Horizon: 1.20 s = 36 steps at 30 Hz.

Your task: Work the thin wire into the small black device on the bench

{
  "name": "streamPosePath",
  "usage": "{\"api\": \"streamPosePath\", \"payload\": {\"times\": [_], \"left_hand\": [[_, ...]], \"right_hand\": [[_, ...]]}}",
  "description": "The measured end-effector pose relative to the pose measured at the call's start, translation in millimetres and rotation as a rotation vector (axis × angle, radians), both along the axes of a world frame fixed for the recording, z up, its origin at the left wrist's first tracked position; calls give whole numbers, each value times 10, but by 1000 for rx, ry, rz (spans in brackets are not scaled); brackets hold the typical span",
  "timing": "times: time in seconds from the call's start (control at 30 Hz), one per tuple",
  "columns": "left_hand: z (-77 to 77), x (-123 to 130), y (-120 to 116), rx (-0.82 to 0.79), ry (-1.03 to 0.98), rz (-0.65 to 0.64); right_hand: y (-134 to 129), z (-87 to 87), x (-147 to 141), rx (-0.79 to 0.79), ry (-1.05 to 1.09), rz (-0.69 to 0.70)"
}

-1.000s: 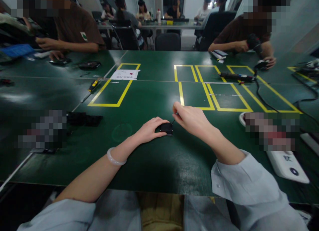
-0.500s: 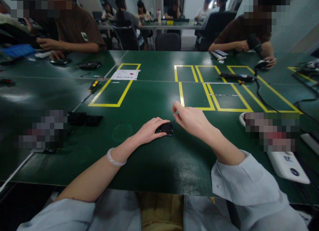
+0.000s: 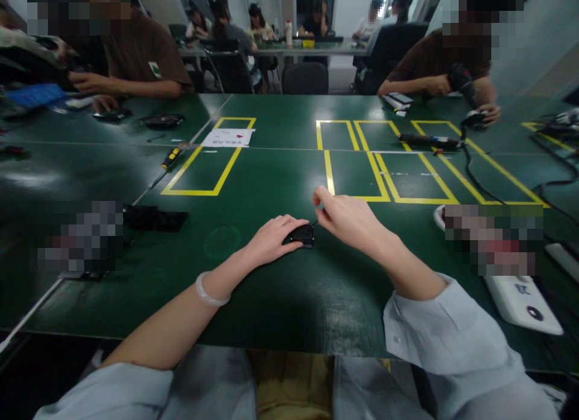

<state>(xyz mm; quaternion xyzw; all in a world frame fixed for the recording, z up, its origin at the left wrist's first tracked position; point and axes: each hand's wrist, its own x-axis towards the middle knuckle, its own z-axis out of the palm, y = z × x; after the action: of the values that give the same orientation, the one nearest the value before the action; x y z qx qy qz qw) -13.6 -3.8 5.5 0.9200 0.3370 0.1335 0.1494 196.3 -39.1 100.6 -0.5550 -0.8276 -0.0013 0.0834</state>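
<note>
On the green table lies a small black rectangular part, partly covered by fingers. My left hand is closed on it from the left, thumb along the near side and fingers along the far side. My right hand is closed in a pinch just to the right. From its fingertips a thin dark tool points down to the part's far right corner. Most of this tool is hidden in the hand, so its kind cannot be told.
A yellow-and-black screwdriver lies at the left beside a paper label. Black parts sit left of my hands. A white device is at the right. Yellow tape marks the table. Co-workers sit opposite, one holding a power tool.
Almost nothing differs. Both hands stay at the black part, and the whole view has shifted very slightly.
</note>
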Motion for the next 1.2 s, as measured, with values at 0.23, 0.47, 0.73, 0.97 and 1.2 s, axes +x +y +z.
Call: {"api": "streamPosePath", "payload": {"times": [0.23,0.47,0.73,0.97,1.2], "left_hand": [[137,115,-185,205,178,120],[192,250,-277,234,264,217],[217,463,-315,251,343,309],[232,530,-354,244,392,357],[193,515,-351,250,403,365]], "right_hand": [[-3,5,2,10,-63,-32],[3,30,-4,8,-118,-55],[-2,34,-13,4,-124,-58],[1,-7,13,28,-57,12],[2,-9,4,26,-35,-10]]}}
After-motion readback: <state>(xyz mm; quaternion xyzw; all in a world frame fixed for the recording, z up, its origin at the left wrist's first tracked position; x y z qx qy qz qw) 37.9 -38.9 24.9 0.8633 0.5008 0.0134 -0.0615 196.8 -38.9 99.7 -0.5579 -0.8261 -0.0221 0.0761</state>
